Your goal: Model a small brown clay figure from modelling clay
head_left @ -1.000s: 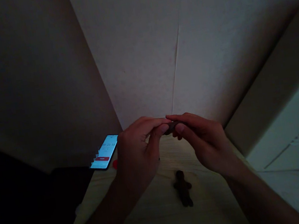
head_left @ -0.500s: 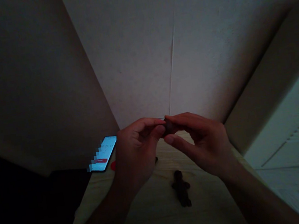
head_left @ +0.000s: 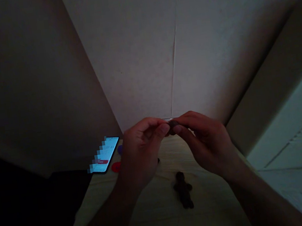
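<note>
Between the fingertips of both hands is a small dark brown lump (head_left: 173, 127), perhaps modelling clay; the dim light hides its exact shape. My left hand (head_left: 142, 151) pinches it from the left with thumb and forefinger. From the other side my right hand (head_left: 207, 140) grips it, thumb pressed against its front. Below the hands a dark brown figure (head_left: 183, 190) with a round head, short arms and legs lies flat on the wooden table (head_left: 154, 217). A small dark bit (head_left: 158, 161) shows partly behind my left hand.
At the table's far left lies a phone (head_left: 105, 156) with a lit screen. Beside it are a red round piece (head_left: 116, 167) and a blue piece (head_left: 120, 149), both partly covered by my left hand. A wall (head_left: 142, 54) rises behind, and a pale panelled piece (head_left: 297, 133) stands at right.
My right thumb has moved up and in against the brown lump, closing the gap below it. My left hand has shifted slightly right, uncovering the blue piece and more of the red one.
</note>
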Demonstrator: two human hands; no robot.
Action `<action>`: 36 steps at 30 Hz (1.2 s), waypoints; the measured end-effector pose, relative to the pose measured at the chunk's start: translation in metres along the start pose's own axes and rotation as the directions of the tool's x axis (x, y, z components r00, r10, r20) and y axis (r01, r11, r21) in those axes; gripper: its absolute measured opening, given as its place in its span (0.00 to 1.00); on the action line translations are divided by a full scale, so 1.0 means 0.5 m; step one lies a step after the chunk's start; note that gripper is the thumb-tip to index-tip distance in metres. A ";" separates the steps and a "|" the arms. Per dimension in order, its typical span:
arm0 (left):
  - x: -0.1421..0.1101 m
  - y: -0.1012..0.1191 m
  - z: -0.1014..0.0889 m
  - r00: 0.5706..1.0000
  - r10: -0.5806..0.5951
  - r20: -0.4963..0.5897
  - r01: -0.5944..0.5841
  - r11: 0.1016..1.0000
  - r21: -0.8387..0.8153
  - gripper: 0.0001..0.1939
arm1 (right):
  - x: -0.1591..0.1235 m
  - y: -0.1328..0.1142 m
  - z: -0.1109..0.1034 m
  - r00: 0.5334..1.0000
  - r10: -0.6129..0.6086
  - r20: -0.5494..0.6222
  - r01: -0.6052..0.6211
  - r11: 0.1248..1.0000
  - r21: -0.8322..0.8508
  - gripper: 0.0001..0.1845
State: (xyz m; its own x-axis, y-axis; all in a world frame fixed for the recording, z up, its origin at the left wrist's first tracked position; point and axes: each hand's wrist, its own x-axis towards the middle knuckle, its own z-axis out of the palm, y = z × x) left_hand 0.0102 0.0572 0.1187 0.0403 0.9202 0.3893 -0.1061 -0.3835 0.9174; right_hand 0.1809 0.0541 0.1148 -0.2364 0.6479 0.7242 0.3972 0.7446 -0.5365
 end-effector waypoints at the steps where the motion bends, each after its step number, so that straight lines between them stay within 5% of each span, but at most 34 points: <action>1: 0.000 -0.001 0.001 1.000 -0.015 0.000 0.015 1.000 -0.018 0.06 | -0.001 0.001 0.001 1.000 0.017 0.006 -0.017 1.000 0.018 0.09; 7: 0.005 -0.007 -0.007 0.996 -0.090 0.023 0.091 0.993 -0.077 0.16 | -0.008 0.022 0.015 0.983 0.185 -0.016 -0.171 0.937 0.303 0.12; 11: 0.006 -0.005 -0.013 0.992 -0.037 0.120 0.039 0.999 -0.013 0.07 | -0.004 0.017 0.014 0.980 0.201 0.010 -0.194 0.927 0.321 0.08; 17: 0.001 0.007 -0.008 0.996 -0.034 0.081 0.033 0.999 0.023 0.05 | -0.002 0.005 0.017 0.964 0.266 0.008 -0.242 0.861 0.448 0.13; 25: -0.007 -0.012 -0.012 0.968 -0.120 0.221 0.176 0.950 -0.258 0.07 | 0.003 0.010 0.014 0.933 0.343 0.108 -0.328 0.690 0.646 0.07; 32: -0.007 -0.006 0.007 0.952 -0.219 0.212 0.291 0.861 -0.418 0.09 | 0.005 0.022 0.008 0.911 0.340 0.235 -0.396 0.553 0.733 0.10; 36: -0.005 -0.009 0.000 0.981 -0.153 0.121 0.182 0.941 -0.286 0.09 | 0.006 0.026 0.005 0.912 0.363 0.193 -0.386 0.595 0.705 0.12</action>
State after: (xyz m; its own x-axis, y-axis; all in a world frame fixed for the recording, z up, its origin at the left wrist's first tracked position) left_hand 0.0104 0.0567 0.1134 0.1760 0.9518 0.2511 -0.3763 -0.1706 0.9106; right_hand 0.1831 0.0662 0.1089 -0.2419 0.8921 0.3817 -0.2978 0.3062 -0.9042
